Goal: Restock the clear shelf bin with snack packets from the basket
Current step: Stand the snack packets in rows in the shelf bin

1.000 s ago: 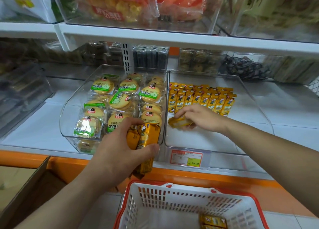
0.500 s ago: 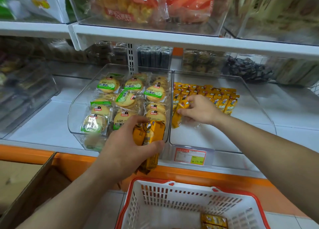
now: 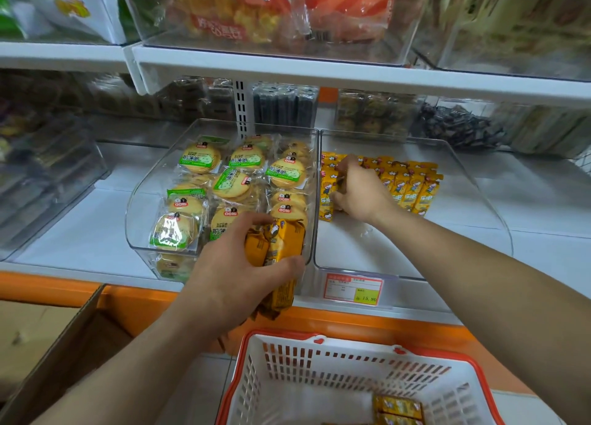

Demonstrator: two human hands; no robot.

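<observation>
Two hands: left hand (image 3: 236, 277) clenched round a bundle of snack packets (image 3: 281, 248) at the shelf edge; right hand (image 3: 361, 191) curls onto the end packet (image 3: 327, 197) of the row (image 3: 412, 184).
Bin: clear shelf bin (image 3: 383, 242), front floor bare.
Basket: basket (image 3: 319, 360) below, a few packets inside.
Risk: a nudge topples the leaning row; the loose bundle slips from the left grip.

The snack packets (image 3: 284, 245) in my left hand (image 3: 230, 284) are yellow with dark print. The basket (image 3: 319, 372) is white and red-rimmed. The front edge of the shelf (image 3: 367, 324) is orange.
</observation>
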